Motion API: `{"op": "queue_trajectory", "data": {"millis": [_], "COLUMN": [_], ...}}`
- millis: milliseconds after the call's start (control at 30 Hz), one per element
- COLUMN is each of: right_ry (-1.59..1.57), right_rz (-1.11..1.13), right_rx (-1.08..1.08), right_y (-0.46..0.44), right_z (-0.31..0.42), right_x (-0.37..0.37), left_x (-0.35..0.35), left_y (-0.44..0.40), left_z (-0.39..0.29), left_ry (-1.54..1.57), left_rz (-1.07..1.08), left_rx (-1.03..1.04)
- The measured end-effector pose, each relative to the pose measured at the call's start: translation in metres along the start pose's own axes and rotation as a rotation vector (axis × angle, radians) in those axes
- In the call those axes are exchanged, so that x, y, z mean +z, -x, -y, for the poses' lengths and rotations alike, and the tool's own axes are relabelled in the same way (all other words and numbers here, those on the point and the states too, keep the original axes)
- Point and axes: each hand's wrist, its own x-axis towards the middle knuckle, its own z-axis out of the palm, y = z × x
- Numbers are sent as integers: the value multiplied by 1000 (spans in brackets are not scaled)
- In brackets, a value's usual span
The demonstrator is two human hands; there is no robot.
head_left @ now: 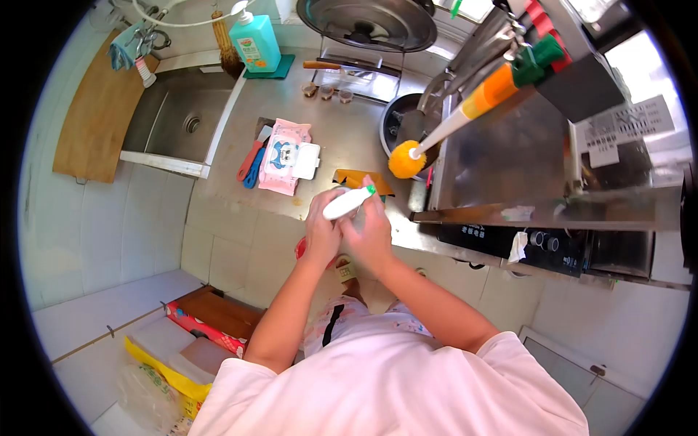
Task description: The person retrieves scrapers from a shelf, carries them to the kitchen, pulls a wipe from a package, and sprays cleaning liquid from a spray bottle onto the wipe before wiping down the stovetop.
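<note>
At the counter's (254, 94) far left, a wooden board (94, 109) lies along the left side of the sink (174, 109). The pump bottle (256, 45) stands on a green mat (270, 67) at the counter's back left corner, just beside the sink. Nearer the front edge, left of its middle, a red handle (249, 161) and a blue handle (254, 168) lie side by side, close against the left side of the pink pack (280, 156), whose white flap (307, 161) is on its right side. Toward the back edge, three small cups (327, 93) sit in a row. Over the front edge, the left hand (322, 227) has its fingers curled closed round the lower left part of the white stick (347, 203). The right hand (369, 231) is closed on the same stick, its fingers near the green tip, which points up and right. Just beyond the hands, a brown-orange piece (363, 180) lies at the front edge. Farther right, the orange brush (408, 158) slants down in front of a dark pan (398, 120), which holds something I cannot make out.
</note>
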Motion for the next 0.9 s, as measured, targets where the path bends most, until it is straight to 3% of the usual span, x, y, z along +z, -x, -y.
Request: {"op": "queue_trajectory", "data": {"millis": [67, 167, 233, 300, 400, 467, 633, 700, 733, 767, 833, 900], "right_ry": [-24, -71, -227, -195, -107, -295, -337, -225, -162, -175, -247, -251], "right_rz": [-28, -87, -27, -159, -259, -220, -335, -308, -426, -428, -213, -200], "right_rx": [-21, -4, 239, 148, 177, 375, 403, 364, 265, 268, 429, 422], "right_y": [17, 51, 78, 103, 136, 154, 179, 184, 184, 186, 187, 186], "right_z": [11, 12, 9, -3, -25, -44, -92, -114, -121, -126, -128, -138], "right_x": [-17, -46, -74, -99, -155, -194, -280, -306, -313, -323, -347, -353], "left_x": [-1, 6, 32, 59, 110, 145, 235, 260, 272, 281, 296, 306], "left_y": [13, 41, 63, 80, 104, 116, 136, 138, 140, 141, 144, 146], "left_z": [-23, -61, -69, -98, -136, -164, -200, -221, -230, -234, -240, -244], "left_ry": [-64, -106, -106, -19, 25, 97, 103, 74, 60, 47, 94, 79], "left_rz": [-20, 80, 125, 99, 225, 339, 389, 428, 411, 416, 394, 375], "left_rx": [153, 169, 229, 207, 156, 61, 3, -45, -41, -41, -68, -103]}}
